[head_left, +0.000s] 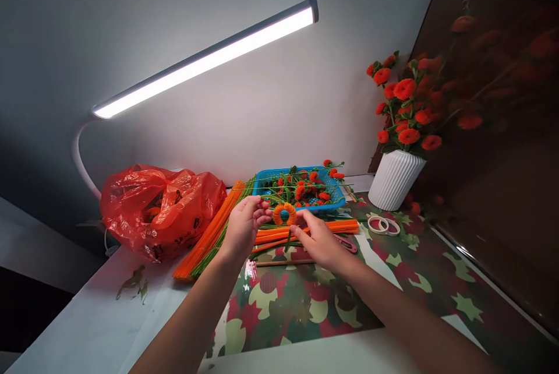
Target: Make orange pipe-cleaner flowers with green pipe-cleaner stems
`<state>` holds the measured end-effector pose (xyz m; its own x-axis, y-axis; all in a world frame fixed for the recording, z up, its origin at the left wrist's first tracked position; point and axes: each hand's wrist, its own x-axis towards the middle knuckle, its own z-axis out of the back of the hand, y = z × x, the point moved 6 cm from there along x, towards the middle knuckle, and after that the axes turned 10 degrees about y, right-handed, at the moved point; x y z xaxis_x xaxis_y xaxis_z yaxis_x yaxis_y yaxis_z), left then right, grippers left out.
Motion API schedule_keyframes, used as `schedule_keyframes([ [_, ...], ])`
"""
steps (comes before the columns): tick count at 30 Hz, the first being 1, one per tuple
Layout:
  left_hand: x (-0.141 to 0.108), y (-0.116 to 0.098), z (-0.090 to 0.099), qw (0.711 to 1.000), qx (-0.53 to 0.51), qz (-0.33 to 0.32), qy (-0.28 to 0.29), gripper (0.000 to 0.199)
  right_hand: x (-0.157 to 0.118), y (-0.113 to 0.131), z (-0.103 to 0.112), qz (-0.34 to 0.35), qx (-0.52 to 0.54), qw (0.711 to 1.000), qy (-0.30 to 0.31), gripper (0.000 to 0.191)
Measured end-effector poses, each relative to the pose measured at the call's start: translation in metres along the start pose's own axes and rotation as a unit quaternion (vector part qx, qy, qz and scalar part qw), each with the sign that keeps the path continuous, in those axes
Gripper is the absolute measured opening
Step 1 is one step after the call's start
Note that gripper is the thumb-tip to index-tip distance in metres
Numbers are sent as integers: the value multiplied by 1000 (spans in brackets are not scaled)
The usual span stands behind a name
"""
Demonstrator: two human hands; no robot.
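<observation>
Over the patterned mat, my right hand (318, 239) pinches a ring-shaped orange pipe-cleaner flower (285, 207) at its right edge. The ring is fuzzy with a round hole through its middle, and a short green piece hangs below it. Just left of it, my left hand (247, 223) has thumb and forefinger pressed together on a thin green pipe cleaner (273, 197). Where that strand meets the ring I cannot make out. Orange pipe cleaners (343, 226) lie in a bundle behind my right hand. Beside them are pink-handled scissors (348, 244), partly covered by that hand.
A blue basket (340, 202) holds several orange flowers on green stems. Left are a red plastic bag (163, 211) and a long orange-and-green pipe-cleaner bundle (209, 240). Two tape rolls (384, 225) and a white vase (396, 180) stand right. A lit lamp (209, 59) hangs above.
</observation>
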<state>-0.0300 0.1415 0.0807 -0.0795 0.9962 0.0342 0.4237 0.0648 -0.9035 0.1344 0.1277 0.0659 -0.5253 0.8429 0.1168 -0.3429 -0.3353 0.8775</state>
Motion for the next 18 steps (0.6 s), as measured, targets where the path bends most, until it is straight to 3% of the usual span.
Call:
schedule_keyframes([
  [4,0,6,-5,999,-46,4,14,12,5,-1,-11,13,153,987,50,27],
  [7,-2,8,-9,996,-68,-43,27,24,6,-7,-20,-28,310,947,80,40],
  [9,-6,15,-21,992,-70,-41,99,38,5,-7,-26,-58,352,927,117,46],
  [11,-15,30,-39,975,-66,40,209,44,1,-6,-31,-85,357,915,168,46],
  [13,-24,44,-48,957,-78,116,254,41,-3,-4,-35,-110,361,903,203,44],
  [15,-26,50,-49,957,-105,135,233,32,-6,-3,-38,-126,363,898,214,44],
  [18,-23,51,-45,966,-138,109,191,25,-6,-1,-42,-130,361,900,206,48],
])
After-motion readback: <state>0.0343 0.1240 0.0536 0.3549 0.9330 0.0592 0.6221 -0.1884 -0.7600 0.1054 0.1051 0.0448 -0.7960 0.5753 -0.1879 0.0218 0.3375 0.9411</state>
